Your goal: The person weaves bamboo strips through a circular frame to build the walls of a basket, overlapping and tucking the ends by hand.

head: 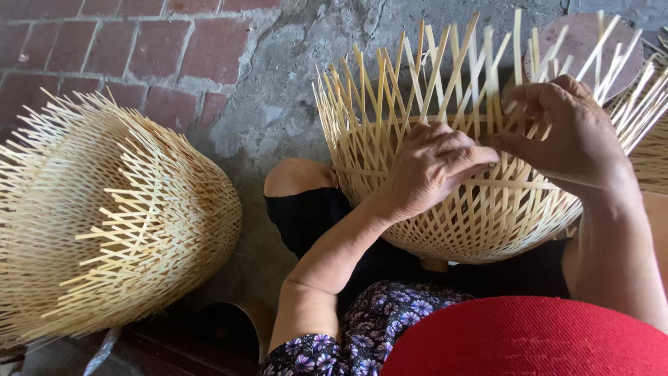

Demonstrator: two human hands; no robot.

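A half-woven bamboo basket (480,223) rests on my lap, its open lattice of pale strips rising into loose ends at the top. My left hand (428,167) presses on the basket's near wall, fingers curled over a horizontal bamboo strip (518,184) that runs across the weave. My right hand (567,129) pinches the upright strips just right of it, thumb and fingers closed on them. The two hands nearly touch.
A stack of similar woven bamboo baskets (104,216) lies on its side at the left. Behind are a red brick floor (139,49) and rough grey concrete (292,83). More bamboo weave (650,139) shows at the right edge. A dark round container (236,327) sits below.
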